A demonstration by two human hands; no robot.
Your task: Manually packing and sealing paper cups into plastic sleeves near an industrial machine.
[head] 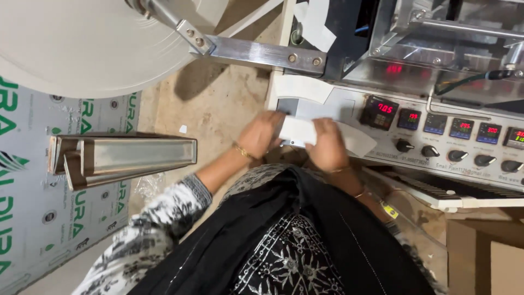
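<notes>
White, flat and rectangular, a small paper pad (297,131) sits between both hands at the front edge of the grey metal control panel (436,147), just below the panel's pale left end. Its long axis runs roughly left to right across the view, tilted slightly down toward the right, with one short end at each hand.

The left hand (261,134) closes on the pad's left end, fingers curled over the top; a gold bangle (244,152) circles that wrist. The right hand (327,145) grips the right end, knuckles up, covering part of the pad. Motion blur hides the exact finger placement.

Just right of the right hand lie a row of black round knobs (453,155), with small red-digit displays (434,121) above them. A large white paper roll (82,49) fills the upper left, carried on a steel arm (256,53). A folded steel channel (125,155) lies well left of the left forearm. Between the channel and the panel's left edge the bare tan floor (218,109) is open.
</notes>
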